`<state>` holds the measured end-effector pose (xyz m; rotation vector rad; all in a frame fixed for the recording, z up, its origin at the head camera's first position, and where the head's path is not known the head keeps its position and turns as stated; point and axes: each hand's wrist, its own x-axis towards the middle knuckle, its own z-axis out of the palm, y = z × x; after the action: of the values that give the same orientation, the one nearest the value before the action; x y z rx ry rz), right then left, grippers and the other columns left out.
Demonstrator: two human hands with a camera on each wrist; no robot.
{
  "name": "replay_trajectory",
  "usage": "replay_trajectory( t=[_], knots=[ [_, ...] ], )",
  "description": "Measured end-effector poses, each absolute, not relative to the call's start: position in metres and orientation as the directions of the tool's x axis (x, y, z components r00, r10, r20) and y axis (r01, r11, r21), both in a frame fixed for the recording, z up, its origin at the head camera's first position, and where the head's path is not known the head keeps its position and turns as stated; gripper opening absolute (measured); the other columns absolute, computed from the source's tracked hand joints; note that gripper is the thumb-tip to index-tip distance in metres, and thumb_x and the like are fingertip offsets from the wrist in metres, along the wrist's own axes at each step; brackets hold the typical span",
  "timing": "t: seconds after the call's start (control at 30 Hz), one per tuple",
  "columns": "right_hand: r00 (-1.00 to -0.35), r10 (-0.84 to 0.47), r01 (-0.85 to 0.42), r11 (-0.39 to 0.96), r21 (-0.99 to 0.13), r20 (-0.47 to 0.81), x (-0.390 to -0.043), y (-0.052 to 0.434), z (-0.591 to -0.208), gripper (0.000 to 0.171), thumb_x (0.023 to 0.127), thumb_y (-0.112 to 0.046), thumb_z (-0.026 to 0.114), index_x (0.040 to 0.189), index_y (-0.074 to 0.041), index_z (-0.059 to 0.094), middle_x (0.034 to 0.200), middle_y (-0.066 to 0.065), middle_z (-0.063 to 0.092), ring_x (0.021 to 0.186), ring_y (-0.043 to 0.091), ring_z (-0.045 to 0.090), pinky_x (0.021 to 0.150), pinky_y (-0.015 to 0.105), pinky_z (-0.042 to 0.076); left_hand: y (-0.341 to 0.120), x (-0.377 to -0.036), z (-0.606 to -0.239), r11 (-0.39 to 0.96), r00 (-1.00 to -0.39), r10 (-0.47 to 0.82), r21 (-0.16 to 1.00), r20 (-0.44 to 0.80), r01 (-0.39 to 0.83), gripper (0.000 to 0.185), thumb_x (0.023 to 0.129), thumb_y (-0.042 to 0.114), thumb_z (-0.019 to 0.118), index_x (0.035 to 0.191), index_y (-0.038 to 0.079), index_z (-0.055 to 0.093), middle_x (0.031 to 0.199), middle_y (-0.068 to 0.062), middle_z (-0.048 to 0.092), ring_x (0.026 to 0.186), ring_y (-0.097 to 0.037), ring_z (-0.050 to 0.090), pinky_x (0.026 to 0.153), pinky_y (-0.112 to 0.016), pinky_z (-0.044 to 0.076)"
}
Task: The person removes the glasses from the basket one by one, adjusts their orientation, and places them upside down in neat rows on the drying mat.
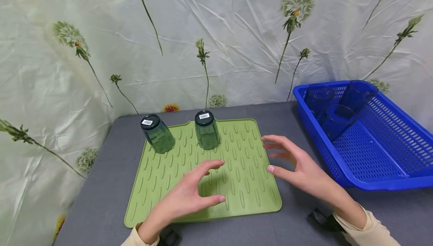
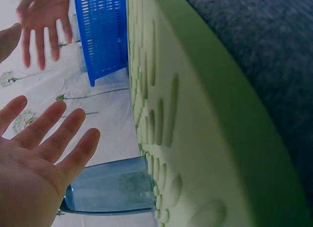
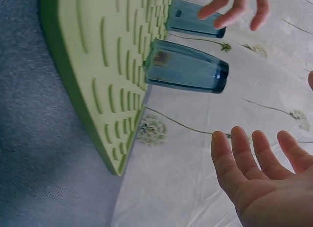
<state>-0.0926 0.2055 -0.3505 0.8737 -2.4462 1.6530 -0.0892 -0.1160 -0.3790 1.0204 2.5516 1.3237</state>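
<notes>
Two dark bluish glasses stand upside down on a green ribbed mat point(image 1: 243, 197). The left glass point(image 1: 157, 133) sits at the mat's back left corner, the other glass point(image 1: 207, 130) near the middle of its back edge. Each has a white label on its upturned base. My left hand point(image 1: 189, 193) hovers over the front of the mat, fingers spread and loosely bent, holding nothing. Over the mat's right edge is my right hand point(image 1: 297, 163), its fingers apart and its palm turned inward, also holding nothing. Both palms show in the left wrist view.
A blue plastic basket point(image 1: 382, 184) stands right of the mat. Inside its left end are three glasses point(image 1: 338, 120), seen through blue tint. The grey tabletop point(image 1: 101, 201) ends at the back against a white floral cloth point(image 1: 236, 69).
</notes>
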Motion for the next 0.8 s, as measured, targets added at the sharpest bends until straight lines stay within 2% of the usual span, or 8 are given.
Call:
replay_trajectory(
  t=[0.17,0.37,0.43,0.53,0.73,0.8],
  knots=[
    [-0.800,-0.424,-0.557,0.259,-0.789,0.425,-0.088,0.207,-0.340,0.072,0.083,0.007,0.073,0.146,-0.012,0.043,0.140,0.004,0.051,0.126,0.026,0.050,0.100,0.029,0.045,-0.114,-0.089,-0.383,0.389,-0.775,0.608,0.787,0.170,0.478,0.074,0.082,0.042,0.079,0.145,0.041,0.039,0.142,0.015,0.048,0.125,-0.016,0.051,0.101,-0.040,0.044],
    [-0.829,-0.410,-0.543,0.426,-0.723,0.380,-0.078,0.211,-0.323,0.077,0.081,-0.005,0.080,0.147,-0.020,0.042,0.141,-0.004,0.050,0.125,0.016,0.051,0.103,0.024,0.041,-0.119,-0.088,-0.385,0.369,-0.741,0.654,0.791,0.151,0.487,0.071,0.084,0.040,0.078,0.145,0.035,0.042,0.141,0.008,0.052,0.124,-0.016,0.052,0.101,-0.039,0.044],
    [-0.820,-0.402,-0.566,0.468,-0.679,0.406,-0.076,0.215,-0.316,0.080,0.079,-0.006,0.082,0.147,-0.019,0.043,0.142,-0.004,0.050,0.125,0.016,0.050,0.102,0.022,0.040,-0.118,-0.086,-0.385,0.356,-0.734,0.661,0.796,0.156,0.490,0.068,0.085,0.040,0.077,0.144,0.034,0.043,0.140,0.007,0.053,0.124,-0.016,0.053,0.102,-0.039,0.044],
    [-0.812,-0.381,-0.584,0.499,-0.640,0.443,-0.074,0.223,-0.305,0.085,0.075,-0.001,0.083,0.147,-0.017,0.043,0.143,-0.002,0.049,0.127,0.015,0.048,0.102,0.021,0.038,-0.115,-0.083,-0.384,0.338,-0.731,0.662,0.805,0.164,0.487,0.066,0.086,0.036,0.077,0.142,0.035,0.044,0.137,0.007,0.055,0.123,-0.016,0.054,0.102,-0.041,0.044],
    [-0.780,-0.355,-0.626,0.470,-0.623,0.515,-0.073,0.238,-0.287,0.090,0.067,0.015,0.081,0.146,-0.006,0.042,0.143,0.008,0.048,0.131,0.020,0.045,0.104,0.021,0.037,-0.109,-0.078,-0.382,0.325,-0.745,0.641,0.815,0.183,0.480,0.064,0.086,0.031,0.078,0.141,0.035,0.045,0.134,0.008,0.058,0.122,-0.014,0.055,0.103,-0.041,0.044],
    [-0.798,-0.334,-0.602,0.487,-0.633,0.501,-0.071,0.241,-0.282,0.091,0.067,0.017,0.080,0.147,-0.007,0.042,0.144,0.007,0.047,0.132,0.020,0.044,0.104,0.020,0.037,-0.108,-0.078,-0.381,0.320,-0.744,0.640,0.814,0.192,0.485,0.064,0.086,0.029,0.078,0.141,0.035,0.045,0.133,0.008,0.058,0.121,-0.015,0.056,0.103,-0.040,0.044]
  ],
)
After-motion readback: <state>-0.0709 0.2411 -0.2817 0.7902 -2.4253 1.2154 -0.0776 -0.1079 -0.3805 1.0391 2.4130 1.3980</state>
